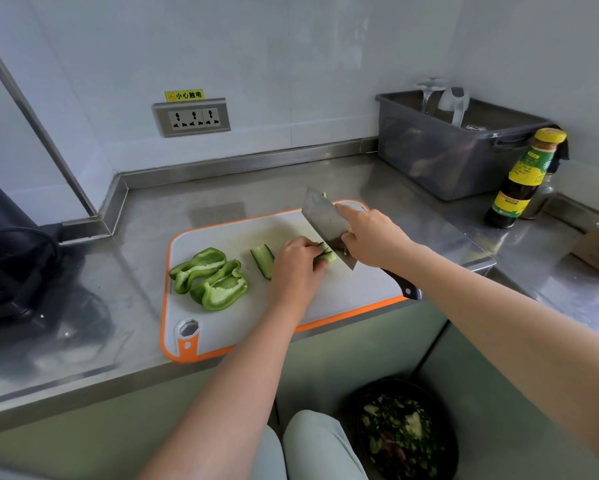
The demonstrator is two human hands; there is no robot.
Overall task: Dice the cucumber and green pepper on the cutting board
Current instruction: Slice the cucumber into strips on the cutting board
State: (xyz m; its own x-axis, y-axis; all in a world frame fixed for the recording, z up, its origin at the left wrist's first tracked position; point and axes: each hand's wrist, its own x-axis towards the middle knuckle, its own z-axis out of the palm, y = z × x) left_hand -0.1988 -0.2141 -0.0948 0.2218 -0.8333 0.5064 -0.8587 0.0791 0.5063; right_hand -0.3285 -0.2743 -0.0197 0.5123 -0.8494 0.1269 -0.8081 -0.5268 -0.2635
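A white cutting board (228, 233) with an orange rim lies on the steel counter. Two green pepper halves (211, 278) lie cut side up at its left. A cucumber strip (263, 259) lies loose in the middle. My left hand (296, 263) holds down another cucumber piece (327, 256) with curled fingers. My right hand (370, 239) grips a cleaver (325, 220), index finger stretched along the blade's spine. The blade edge sits right at the end of the held cucumber. The cleaver's black handle end sticks out under my right forearm.
A grey plastic bin (447, 157) stands at the back right, with a dark sauce bottle (523, 178) beside it. A wall socket (192, 117) is behind the board. A black appliance (10, 244) sits at the left. A waste bin (402, 431) with scraps stands on the floor.
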